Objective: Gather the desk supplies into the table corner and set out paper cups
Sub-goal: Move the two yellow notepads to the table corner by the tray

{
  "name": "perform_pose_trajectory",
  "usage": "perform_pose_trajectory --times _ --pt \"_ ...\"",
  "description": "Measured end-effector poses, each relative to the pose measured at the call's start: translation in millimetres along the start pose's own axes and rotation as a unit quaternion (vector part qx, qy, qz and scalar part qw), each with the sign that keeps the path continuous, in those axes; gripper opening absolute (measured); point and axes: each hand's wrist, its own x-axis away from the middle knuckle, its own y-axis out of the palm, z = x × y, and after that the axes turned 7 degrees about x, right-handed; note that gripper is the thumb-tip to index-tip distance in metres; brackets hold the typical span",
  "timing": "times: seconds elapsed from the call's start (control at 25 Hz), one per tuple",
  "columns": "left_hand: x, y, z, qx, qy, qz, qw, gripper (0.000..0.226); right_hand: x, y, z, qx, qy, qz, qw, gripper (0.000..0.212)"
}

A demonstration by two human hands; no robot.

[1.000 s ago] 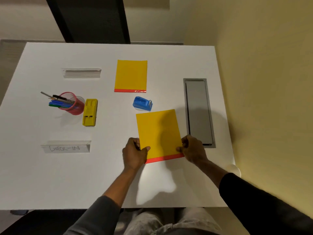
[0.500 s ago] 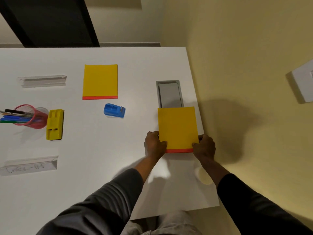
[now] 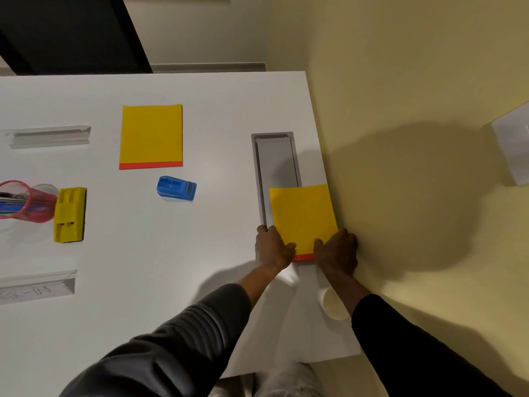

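Observation:
A yellow pad with a red bottom strip [image 3: 302, 216] lies at the table's right edge, partly over the grey cable hatch [image 3: 276, 161]. My left hand [image 3: 273, 247] holds its lower left corner and my right hand [image 3: 337, 250] its lower right corner. A second yellow pad [image 3: 151, 136] lies at mid-table. A blue tape dispenser [image 3: 176, 188] sits below that pad. At the left are a yellow eraser block [image 3: 69, 214] and a tipped pink mesh pen cup [image 3: 27, 202] with pens. A white paper cup [image 3: 333, 303] stands near the right edge, partly behind my right forearm.
Two clear acrylic sign holders lie at the left, one far [image 3: 48, 136] and one near [image 3: 37, 287] with writing on it. The white table [image 3: 171, 282] ends against a yellow wall on the right. A dark chair stands beyond the far edge.
Both hands have slid the near yellow pad rightward from mid-table onto the cable hatch at the right edge. My view turned right, bringing the paper cup into sight.

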Motion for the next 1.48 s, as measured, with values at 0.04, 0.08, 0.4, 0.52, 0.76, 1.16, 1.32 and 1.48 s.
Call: perform_pose_trajectory --times 0.04,0.08,0.4,0.52,0.76,1.16,1.32,1.48 --pt "0.8 2.5 1.0 0.004 0.001 0.004 1.000 0.063 -0.2 0.7 -0.9 0.000 0.000 0.000 1.000 0.063" --pt "1.5 4.6 2.4 0.008 0.002 0.008 1.000 0.069 -1.2 1.9 -0.8 -0.004 -0.003 0.001 1.000 0.068" --pt "1.5 4.8 5.2 0.021 0.007 0.008 1.000 0.078 -4.1 14.1 4.1 -0.006 -0.036 -0.013 0.999 0.079" --pt "-0.8 4.6 1.6 0.004 0.017 0.000 1.000 0.077 -4.1 15.2 4.6 0.015 -0.042 -0.017 0.999 0.078" --pt "-3.5 2.8 -7.4 -0.003 0.042 -0.022 0.999 0.069 -4.5 16.6 4.3 0.057 -0.060 -0.025 0.996 0.062" --pt "-0.4 -15.5 -17.6 -0.046 0.084 -0.068 0.993 0.069 -12.4 19.2 9.4 0.093 -0.073 -0.031 0.993 0.059" --pt "12.6 -35.3 -25.0 -0.036 0.095 -0.035 0.994 0.050 -3.6 13.6 -14.2 0.129 -0.102 0.027 0.986 0.064" --pt "20.9 -64.1 -23.8 0.019 0.073 -0.006 0.997 0.018 -2.5 17.0 -48.5 0.080 -0.214 0.101 0.968 0.069"
